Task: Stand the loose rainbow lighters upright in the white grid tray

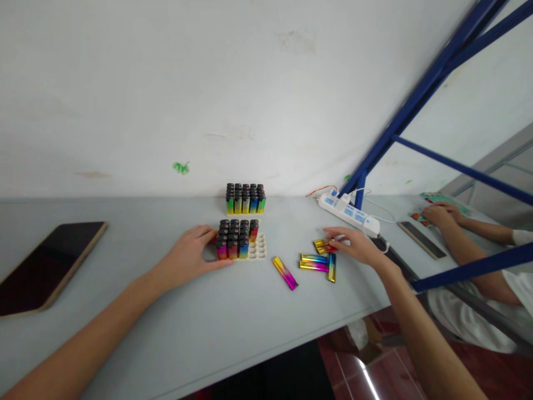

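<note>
My left hand (189, 253) is curled round the left side of a white lighter tray (261, 251), its thumb along the front edge. Upright in this tray are several rows of shiny lighters (232, 250) with black tops, in pink, red and blue shades. Empty slots show on the tray's right side. My right hand (352, 243) pinches a gold-and-red lighter (321, 246) lying on the table. Just in front of it, a few lighters (314, 266) lie close together, blue, magenta and gold. Apart from these lies a yellow-and-magenta lighter (285, 273).
Behind the tray stands a second block of upright lighters (245, 200), near the wall. A tablet-like slab (50, 266) lies at left. A power strip (347, 212) with cables and a blue metal frame (375, 150) are at right. Beyond the frame, another person's hands (443, 214) rest on the table (200, 328).
</note>
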`<state>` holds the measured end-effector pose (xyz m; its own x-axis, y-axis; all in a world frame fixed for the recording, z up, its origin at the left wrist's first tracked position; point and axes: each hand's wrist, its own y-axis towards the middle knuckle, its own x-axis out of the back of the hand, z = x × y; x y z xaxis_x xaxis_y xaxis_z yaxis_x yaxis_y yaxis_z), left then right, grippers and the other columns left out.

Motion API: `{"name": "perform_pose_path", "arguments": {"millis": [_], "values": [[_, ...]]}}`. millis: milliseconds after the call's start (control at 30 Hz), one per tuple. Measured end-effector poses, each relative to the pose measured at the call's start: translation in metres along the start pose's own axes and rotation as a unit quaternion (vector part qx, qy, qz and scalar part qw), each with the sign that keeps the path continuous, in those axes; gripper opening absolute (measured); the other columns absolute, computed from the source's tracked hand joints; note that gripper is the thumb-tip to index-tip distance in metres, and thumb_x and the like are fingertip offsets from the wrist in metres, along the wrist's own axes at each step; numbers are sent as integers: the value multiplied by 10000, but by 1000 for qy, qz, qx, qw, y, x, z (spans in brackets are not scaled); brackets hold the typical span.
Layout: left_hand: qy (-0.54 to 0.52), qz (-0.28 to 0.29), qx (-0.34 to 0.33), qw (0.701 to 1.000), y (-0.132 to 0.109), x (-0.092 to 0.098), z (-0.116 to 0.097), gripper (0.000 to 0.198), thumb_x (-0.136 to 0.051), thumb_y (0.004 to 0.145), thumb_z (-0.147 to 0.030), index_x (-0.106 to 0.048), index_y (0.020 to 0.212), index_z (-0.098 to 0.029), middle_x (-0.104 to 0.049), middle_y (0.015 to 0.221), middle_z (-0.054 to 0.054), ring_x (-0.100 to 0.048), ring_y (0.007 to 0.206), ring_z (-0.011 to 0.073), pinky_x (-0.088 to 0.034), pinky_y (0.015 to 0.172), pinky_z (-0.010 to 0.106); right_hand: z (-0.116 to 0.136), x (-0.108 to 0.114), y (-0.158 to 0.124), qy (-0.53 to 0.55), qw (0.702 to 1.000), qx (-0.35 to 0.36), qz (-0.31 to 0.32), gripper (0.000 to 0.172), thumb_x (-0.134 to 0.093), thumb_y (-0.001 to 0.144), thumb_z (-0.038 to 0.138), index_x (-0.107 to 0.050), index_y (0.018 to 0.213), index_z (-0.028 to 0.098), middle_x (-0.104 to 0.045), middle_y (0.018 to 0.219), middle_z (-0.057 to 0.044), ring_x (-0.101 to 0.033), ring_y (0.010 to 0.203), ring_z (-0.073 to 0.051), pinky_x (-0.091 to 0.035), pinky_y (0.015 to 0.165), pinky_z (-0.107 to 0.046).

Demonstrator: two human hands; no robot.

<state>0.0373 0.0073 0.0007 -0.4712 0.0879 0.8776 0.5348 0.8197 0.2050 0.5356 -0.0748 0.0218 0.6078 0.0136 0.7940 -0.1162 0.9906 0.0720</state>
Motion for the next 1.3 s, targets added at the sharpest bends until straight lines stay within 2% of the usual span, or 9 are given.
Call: {"name": "perform_pose_path", "arguments": {"millis": [133,300,533,667,800,967,1033,1133,1300], "values": [[2,-8,-13,1000,-1,1,-2,614,-752,797,-795,-726,973,-208,-736,1084,109,-695,1037,363,-562,993,511,8,-5,13,20,1000,-3,1,341,-780,889,454,-851,1132,225,-823,1086,-111,-788,889,-278,-653,879,-461],[-6,-12,-8,1000,-2,2,-3,611,-782,772,-780,-740,1005,-217,-746,1104,117,-704,1058,359,-557,1002,484,27,-17,27,118,988,-21,-96,409,-858,813,588,-829,982,217,-779,1032,-101,-747,754,-239,-651,738,-422],[-11,-16,-9,1000,-2,0,-1,614,-805,759,-780,-753,1025,-229,-759,1136,114,-702,1081,357,-555,1013,473,83,-49,54,388,898,-34,-204,514,-964,692,570,-797,1043,234,-717,944,-15,-624,759,-154,-569,724,-322],[-14,-9,-8,1000,-4,1,-2,616,-809,778,-761,-743,1051,-212,-751,1176,124,-697,1113,357,-548,1044,487,118,-66,72,483,856,-36,-181,525,-945,679,635,-754,971,244,-668,903,-11,-620,830,-174,-560,742,-307],[-11,-4,-4,1000,-5,1,-3,628,-803,775,-787,-740,1026,-215,-745,1130,117,-699,1077,357,-556,1017,495,146,-89,79,497,862,-24,-94,568,-790,804,777,-626,975,261,-669,886,-20,-613,739,-182,-560,689,-331],[-5,4,3,1000,-6,2,-5,623,-837,767,-754,-737,1060,-213,-745,1173,123,-699,1120,365,-544,1035,485,163,-118,66,484,875,-28,10,553,-669,905,810,-527,1020,288,-419,661,102,-308,502,-115,-346,486,-247],[-5,6,3,1000,-6,3,-6,604,-848,765,-737,-737,1052,-217,-746,1164,118,-699,1112,362,-544,1033,486,165,-124,60,419,908,-18,-9,535,-584,957,806,-518,933,275,-353,642,100,-282,522,-123,-259,478,-251],[-12,2,2,1000,-6,3,-6,580,-853,762,-728,-739,1031,-227,-746,1138,108,-700,1093,353,-552,1022,483,165,-128,54,261,961,27,-87,548,-546,1003,722,-442,731,258,-344,598,77,-311,575,-128,-261,542,-280],[-14,-1,6,1000,-6,2,-6,600,-829,773,-747,-736,1039,-217,-741,1144,116,-698,1091,359,-554,1022,499,163,-132,57,157,975,24,-158,532,-522,965,587,-329,588,264,-282,543,69,-278,561,-115,-222,572,-306]]}}
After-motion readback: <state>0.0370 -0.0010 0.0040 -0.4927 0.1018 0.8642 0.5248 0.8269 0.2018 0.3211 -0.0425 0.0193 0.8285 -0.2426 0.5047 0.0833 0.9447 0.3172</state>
